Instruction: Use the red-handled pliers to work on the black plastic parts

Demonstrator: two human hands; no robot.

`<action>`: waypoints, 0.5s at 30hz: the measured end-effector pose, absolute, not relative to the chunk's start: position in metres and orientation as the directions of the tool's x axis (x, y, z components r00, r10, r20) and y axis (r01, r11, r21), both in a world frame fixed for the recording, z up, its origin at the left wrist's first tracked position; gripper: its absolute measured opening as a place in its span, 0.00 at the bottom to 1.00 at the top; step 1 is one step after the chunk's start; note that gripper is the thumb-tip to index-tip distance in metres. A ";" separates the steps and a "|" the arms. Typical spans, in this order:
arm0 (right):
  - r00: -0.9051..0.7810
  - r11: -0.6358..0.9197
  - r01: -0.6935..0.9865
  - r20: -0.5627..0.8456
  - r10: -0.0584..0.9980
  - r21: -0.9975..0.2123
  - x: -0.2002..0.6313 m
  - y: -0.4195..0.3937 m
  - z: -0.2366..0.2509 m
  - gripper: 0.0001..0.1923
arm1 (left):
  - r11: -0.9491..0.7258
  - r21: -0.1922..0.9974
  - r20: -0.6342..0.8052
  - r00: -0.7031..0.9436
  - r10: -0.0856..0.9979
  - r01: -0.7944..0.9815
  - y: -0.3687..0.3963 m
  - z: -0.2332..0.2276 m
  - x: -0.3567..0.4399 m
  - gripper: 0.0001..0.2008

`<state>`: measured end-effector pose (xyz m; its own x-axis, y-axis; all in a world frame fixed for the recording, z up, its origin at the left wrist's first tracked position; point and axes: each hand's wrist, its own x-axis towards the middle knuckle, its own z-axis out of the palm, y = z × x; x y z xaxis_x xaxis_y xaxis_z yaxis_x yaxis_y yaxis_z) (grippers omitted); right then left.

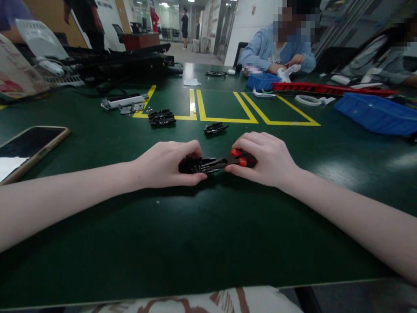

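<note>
1. Far left, a phone point(31, 147) sits close to the edge of the green surface point(208, 234), right by my left forearm. One careless elbow swing could probably knock it off.
2. My left hand point(169, 164) is clamped on a small black part point(192, 165), pressed down mid-surface. If that hold loosens, I'd guess the part skids away.
3. My right hand point(267, 160) is wrapped around red-handled pliers point(239, 160), nose touching the part. Fingertips are close to the nose, so a slip could pinch them.
4. More black parts point(162, 118) lie further back, well apart.
</note>
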<state>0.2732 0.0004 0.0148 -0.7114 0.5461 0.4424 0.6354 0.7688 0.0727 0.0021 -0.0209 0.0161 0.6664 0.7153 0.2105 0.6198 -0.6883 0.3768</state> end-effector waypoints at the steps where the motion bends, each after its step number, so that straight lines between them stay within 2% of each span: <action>1: -0.711 0.767 0.637 0.439 0.549 0.072 0.273 0.000 0.015 0.25 | -0.687 0.374 0.202 0.669 0.715 0.623 -0.020 0.016 0.002 0.20; 15: -0.715 0.751 0.658 0.363 0.598 0.057 0.269 -0.001 0.017 0.24 | -0.701 0.302 0.142 0.697 0.703 0.646 -0.020 0.019 0.003 0.21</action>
<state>0.2692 -0.0008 0.0173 -0.7146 0.5983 0.3626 0.6579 0.7509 0.0575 0.0033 -0.0201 0.0194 0.6969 0.7030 0.1417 0.6458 -0.7012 0.3021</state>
